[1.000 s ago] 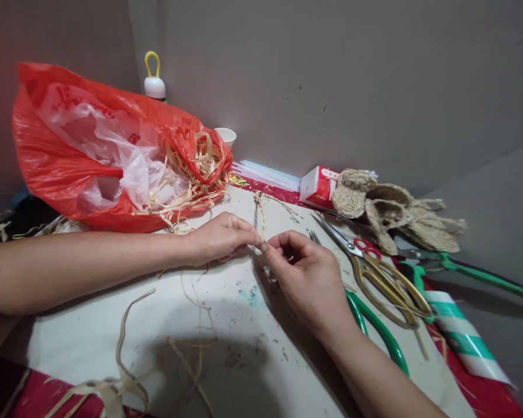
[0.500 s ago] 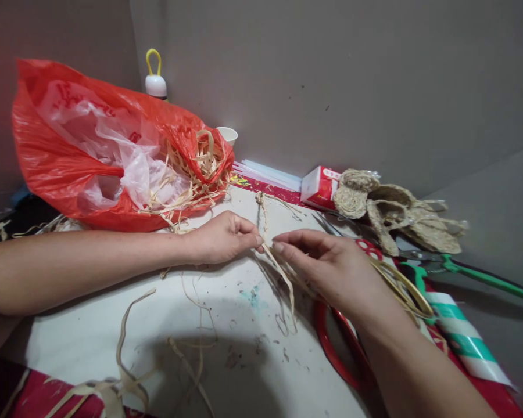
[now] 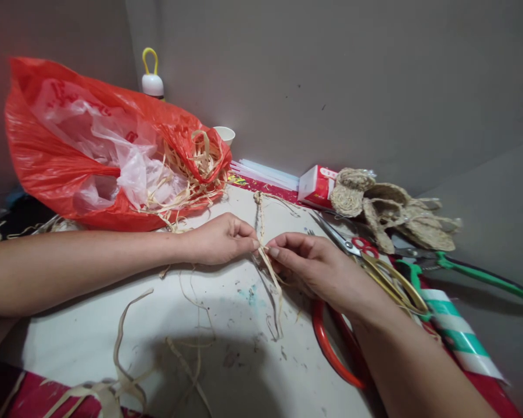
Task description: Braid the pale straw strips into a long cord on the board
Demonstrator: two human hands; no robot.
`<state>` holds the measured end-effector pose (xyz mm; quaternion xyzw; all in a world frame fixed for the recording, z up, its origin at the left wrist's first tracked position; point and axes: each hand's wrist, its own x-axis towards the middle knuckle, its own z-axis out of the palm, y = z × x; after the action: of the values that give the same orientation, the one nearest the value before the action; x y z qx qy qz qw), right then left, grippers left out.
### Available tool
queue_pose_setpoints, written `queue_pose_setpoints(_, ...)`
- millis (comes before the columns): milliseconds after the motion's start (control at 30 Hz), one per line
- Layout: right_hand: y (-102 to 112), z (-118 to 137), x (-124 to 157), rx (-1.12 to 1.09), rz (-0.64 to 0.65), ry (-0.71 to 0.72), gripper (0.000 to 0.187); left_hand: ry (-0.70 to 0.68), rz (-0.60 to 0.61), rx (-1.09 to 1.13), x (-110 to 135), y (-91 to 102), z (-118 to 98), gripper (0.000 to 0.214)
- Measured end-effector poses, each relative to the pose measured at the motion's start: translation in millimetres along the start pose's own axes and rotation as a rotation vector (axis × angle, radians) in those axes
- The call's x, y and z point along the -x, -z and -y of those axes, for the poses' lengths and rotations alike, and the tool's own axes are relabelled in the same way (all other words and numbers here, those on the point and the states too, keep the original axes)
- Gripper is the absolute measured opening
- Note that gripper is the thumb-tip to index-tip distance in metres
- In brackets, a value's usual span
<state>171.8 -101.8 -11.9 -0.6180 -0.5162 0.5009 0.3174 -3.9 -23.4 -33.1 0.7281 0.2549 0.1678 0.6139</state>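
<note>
Straw-coloured plait (image 3: 262,219) pinched at the fingers over a pale tabletop (image 3: 229,354)

The plait is slim and tightly worked, with a small knotted lump at its far end, from which thin tails trail off to the right. It stretches toward the person at the middle of the tabletop and meets the left hand (image 3: 222,239), whose thumb and forefinger are clamped on its near end. Below that grip hang flat, pale loose strands (image 3: 272,273), slightly curled at the tips. The right hand (image 3: 311,264) is just beside it, thumb and forefinger pressed together on one of these strands.

At the back left slumps a red plastic bag (image 3: 30,151), with a crumpled whitish plastic liner (image 3: 135,168) showing inside. A tangle of dry straw ribbons (image 3: 207,159) fills its right end and spills over the edge. A white cup (image 3: 225,136) stands behind that end; its contents cannot be seen. Farther back is a white-capped bottle (image 3: 153,85) with a yellow loop, mostly hidden by the bag. A red-and-white box (image 3: 317,187) sits beside woven straw pieces (image 3: 348,197).
</note>
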Motion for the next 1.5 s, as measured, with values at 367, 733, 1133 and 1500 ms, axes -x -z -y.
queue_pose_setpoints(367,-1.7,-7.8,-2.4,0.048,0.032,-0.01,0.025,-0.044,0.051,-0.037,-0.7,1.5,0.7,0.021)
queue_pose_setpoints(733,-6.4,-0.8,-0.5,0.238,-0.045,0.062,0.018,-0.02,0.106,-0.089,-3.1,4.8,-4.2,0.018)
queue_pose_setpoints(1133,5.7,4.5,0.7,0.668,-0.007,0.221,0.026,-0.02,0.108,-0.151,-3.4,4.8,-2.7,0.018)
queue_pose_setpoints(1500,-35.9,13.0,19.6,0.707,-0.023,0.173,0.026,-0.045,0.052,-0.137,-0.3,-2.6,1.8,0.019)
